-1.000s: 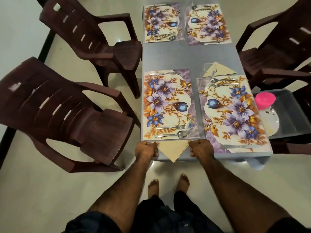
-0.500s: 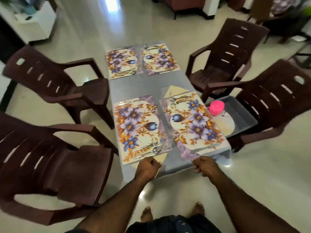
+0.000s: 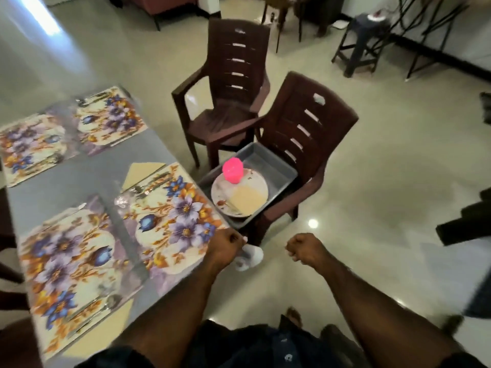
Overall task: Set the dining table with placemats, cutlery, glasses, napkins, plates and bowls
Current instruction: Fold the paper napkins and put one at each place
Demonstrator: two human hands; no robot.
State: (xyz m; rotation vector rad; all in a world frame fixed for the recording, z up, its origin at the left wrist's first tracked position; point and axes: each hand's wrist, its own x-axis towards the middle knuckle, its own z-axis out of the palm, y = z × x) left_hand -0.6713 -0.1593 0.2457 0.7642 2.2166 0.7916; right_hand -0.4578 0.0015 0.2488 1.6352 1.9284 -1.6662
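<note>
- Step in hand, as I read it: mats, cutlery and napkins are down on the tabletop [image 3: 79, 171]; plates, bowls and glasses are not yet out, so I'm between placements and facing the supply tray.
- Grey tray [image 3: 276, 166] sits on the seat of the nearer brown chair [image 3: 310, 128], centre-right of frame. In it: a plate [image 3: 255, 179] with a pink cup [image 3: 232, 170] standing on it and a tan napkin [image 3: 248, 199] lying on it.
- My left hand [image 3: 225, 247], lower centre, is over the tabletop's near right corner, fingers curled into a fist, nothing held.
- My right hand [image 3: 301, 247] is just right of it over the floor, also fisted and empty.
- Tray contents lie above both hands in frame, apart, no contact.
- Next move calls for opening the fingers and reaching up-frame to the plate (cup rides on it, could tip).
- Target: the near right placemat [image 3: 175, 216], bare centre, fork and spoon [image 3: 148, 185] at its far edge.
</note>
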